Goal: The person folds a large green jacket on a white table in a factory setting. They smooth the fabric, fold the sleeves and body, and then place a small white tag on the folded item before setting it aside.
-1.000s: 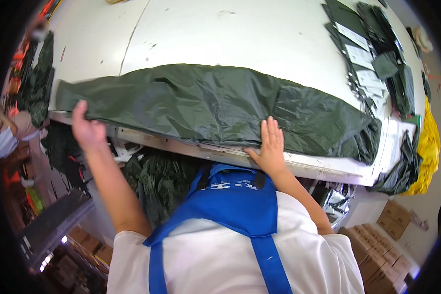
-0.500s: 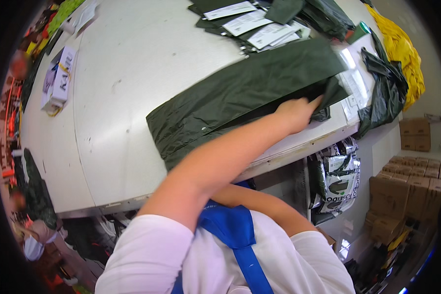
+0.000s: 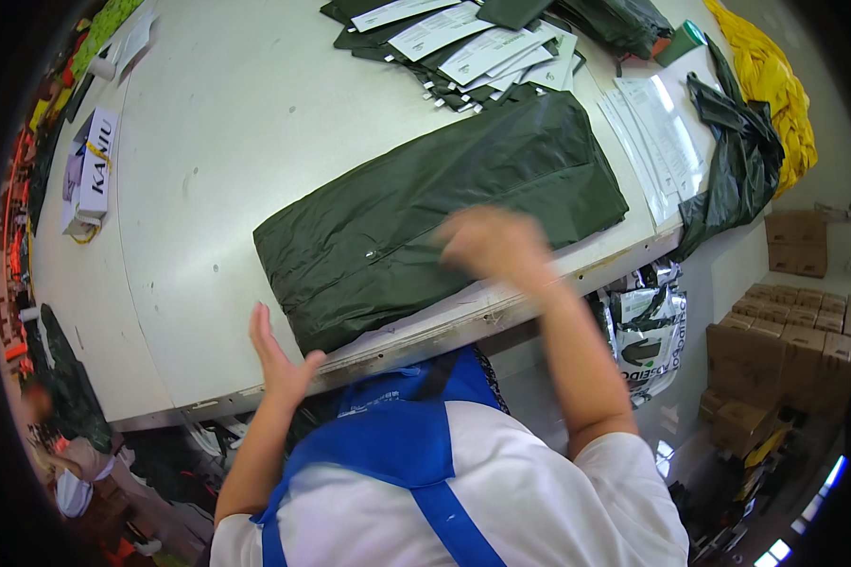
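Observation:
A folded dark green garment [image 3: 444,208] of thin, shiny, rainwear-like fabric lies as a long slab on the pale table [image 3: 199,189], close to the front edge. Its surface is creased, and a small light snap shows near its middle. My left hand [image 3: 284,364] is at the near left corner of the garment, over the table edge, with fingers spread and nothing in them. Above the right half of the garment is my right hand [image 3: 496,248], smeared by motion. Its fingers are too blurred to read, and whether it touches the fabric I cannot tell.
Dark green pieces with white printed cards [image 3: 487,52] are heaped at the back. Paper sheets [image 3: 648,142] and a dark plastic bag [image 3: 733,142] lie at right, beside yellow fabric [image 3: 766,85]. A white box [image 3: 92,170] stands at left. Cartons [image 3: 747,359] are stacked beyond the table.
My left hand has let go of the garment's right end and moved back to its left corner. The right end now lies folded flat. My right hand has come into view above the fabric.

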Demonstrator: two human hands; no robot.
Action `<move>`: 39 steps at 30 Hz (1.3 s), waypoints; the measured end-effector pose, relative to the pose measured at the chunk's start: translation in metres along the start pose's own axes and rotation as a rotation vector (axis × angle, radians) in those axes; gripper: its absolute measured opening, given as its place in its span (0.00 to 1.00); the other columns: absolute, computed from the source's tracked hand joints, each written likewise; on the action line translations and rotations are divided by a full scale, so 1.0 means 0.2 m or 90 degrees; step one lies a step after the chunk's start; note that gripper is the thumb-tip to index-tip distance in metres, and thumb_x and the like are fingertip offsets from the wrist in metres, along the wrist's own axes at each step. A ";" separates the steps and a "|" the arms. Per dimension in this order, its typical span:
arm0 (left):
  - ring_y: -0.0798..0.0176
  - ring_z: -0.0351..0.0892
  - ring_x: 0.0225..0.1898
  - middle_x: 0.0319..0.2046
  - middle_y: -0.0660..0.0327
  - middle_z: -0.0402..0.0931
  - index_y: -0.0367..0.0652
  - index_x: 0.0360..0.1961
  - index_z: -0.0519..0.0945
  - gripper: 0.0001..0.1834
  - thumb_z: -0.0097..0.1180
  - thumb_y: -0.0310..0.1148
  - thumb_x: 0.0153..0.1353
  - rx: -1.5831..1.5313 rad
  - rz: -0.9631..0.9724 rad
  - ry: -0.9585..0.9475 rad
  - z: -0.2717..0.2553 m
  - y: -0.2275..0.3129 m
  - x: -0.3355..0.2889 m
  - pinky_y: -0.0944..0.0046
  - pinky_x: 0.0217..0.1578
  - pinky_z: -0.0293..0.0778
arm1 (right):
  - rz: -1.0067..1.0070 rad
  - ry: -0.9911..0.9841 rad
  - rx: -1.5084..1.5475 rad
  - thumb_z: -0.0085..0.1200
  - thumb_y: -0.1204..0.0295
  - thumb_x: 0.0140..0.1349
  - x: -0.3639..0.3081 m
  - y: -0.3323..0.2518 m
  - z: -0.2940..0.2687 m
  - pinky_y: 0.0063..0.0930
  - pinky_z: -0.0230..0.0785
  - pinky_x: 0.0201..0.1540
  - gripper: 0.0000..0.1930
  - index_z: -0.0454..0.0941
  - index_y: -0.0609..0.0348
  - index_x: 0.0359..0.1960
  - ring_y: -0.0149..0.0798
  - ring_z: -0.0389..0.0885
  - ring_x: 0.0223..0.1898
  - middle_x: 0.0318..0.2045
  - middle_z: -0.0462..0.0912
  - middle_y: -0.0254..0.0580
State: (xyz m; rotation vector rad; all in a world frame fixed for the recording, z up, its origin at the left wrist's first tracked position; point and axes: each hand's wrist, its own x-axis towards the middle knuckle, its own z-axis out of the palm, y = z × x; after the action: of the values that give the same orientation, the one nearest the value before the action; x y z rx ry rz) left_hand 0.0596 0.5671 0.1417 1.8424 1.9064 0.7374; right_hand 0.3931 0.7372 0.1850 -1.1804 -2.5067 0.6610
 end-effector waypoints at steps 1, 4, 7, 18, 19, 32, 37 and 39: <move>0.41 0.48 0.67 0.66 0.43 0.46 0.40 0.66 0.53 0.49 0.67 0.33 0.44 -0.034 -0.017 -0.016 0.04 0.01 -0.08 0.48 0.65 0.50 | 0.112 0.293 0.073 0.50 0.66 0.60 0.00 0.22 -0.10 0.37 0.70 0.47 0.12 0.80 0.58 0.40 0.48 0.79 0.42 0.40 0.81 0.45; 0.41 0.54 0.64 0.64 0.45 0.49 0.42 0.66 0.55 0.47 0.63 0.22 0.42 -0.105 -0.107 0.018 0.20 -0.04 -0.12 0.51 0.62 0.55 | 0.588 0.409 -0.129 0.46 0.51 0.64 -0.11 0.97 -0.19 0.47 0.67 0.51 0.27 0.73 0.63 0.52 0.58 0.76 0.47 0.44 0.79 0.60; 0.46 0.67 0.53 0.59 0.49 0.55 0.48 0.62 0.65 0.43 0.54 0.11 0.41 -0.022 -0.074 0.158 0.27 -0.09 -0.06 0.57 0.54 0.66 | 0.681 0.290 -0.103 0.46 0.46 0.62 -0.12 1.13 -0.19 0.47 0.66 0.50 0.28 0.72 0.61 0.49 0.60 0.76 0.47 0.42 0.79 0.60; 0.51 0.67 0.44 0.57 0.52 0.59 0.57 0.60 0.72 0.35 0.58 0.25 0.46 0.164 -0.006 -0.131 -0.12 -0.10 -0.07 0.54 0.53 0.62 | 0.585 0.281 0.044 0.51 0.63 0.64 -0.34 1.07 -0.09 0.36 0.68 0.44 0.15 0.75 0.63 0.43 0.47 0.77 0.38 0.38 0.79 0.50; 0.47 0.64 0.53 0.63 0.50 0.56 0.57 0.61 0.70 0.31 0.58 0.36 0.52 0.125 0.029 -0.142 -0.16 -0.11 -0.05 0.51 0.59 0.55 | 0.600 0.283 -0.099 0.51 0.63 0.64 -0.31 1.04 -0.11 0.38 0.67 0.46 0.16 0.73 0.61 0.47 0.48 0.76 0.41 0.41 0.78 0.50; 0.38 0.36 0.71 0.71 0.50 0.39 0.68 0.69 0.55 0.43 0.47 0.68 0.52 0.376 0.048 -0.079 0.27 -0.18 0.46 0.33 0.64 0.32 | 0.361 0.120 -0.423 0.38 0.45 0.65 -0.09 0.90 0.12 0.74 0.38 0.62 0.29 0.53 0.29 0.68 0.61 0.43 0.70 0.71 0.49 0.29; 0.36 0.37 0.70 0.71 0.50 0.39 0.66 0.68 0.57 0.45 0.51 0.67 0.49 0.338 0.067 -0.069 0.30 -0.22 0.47 0.30 0.63 0.32 | 0.309 0.159 -0.427 0.40 0.46 0.65 -0.10 0.93 0.16 0.68 0.44 0.62 0.29 0.55 0.30 0.68 0.60 0.50 0.68 0.70 0.50 0.30; 0.34 0.36 0.70 0.71 0.51 0.39 0.65 0.67 0.59 0.44 0.50 0.68 0.49 0.328 0.050 -0.087 0.24 -0.16 0.47 0.28 0.62 0.31 | 0.326 0.142 -0.442 0.40 0.47 0.65 -0.12 0.95 0.15 0.68 0.44 0.62 0.29 0.55 0.30 0.68 0.60 0.50 0.68 0.70 0.51 0.30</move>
State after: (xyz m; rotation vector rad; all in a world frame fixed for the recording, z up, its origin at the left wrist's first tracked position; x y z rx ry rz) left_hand 0.0576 0.6650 0.0926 2.2053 2.0757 0.1324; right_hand 0.5164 0.8160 0.0591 -2.0310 -2.2959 -0.2878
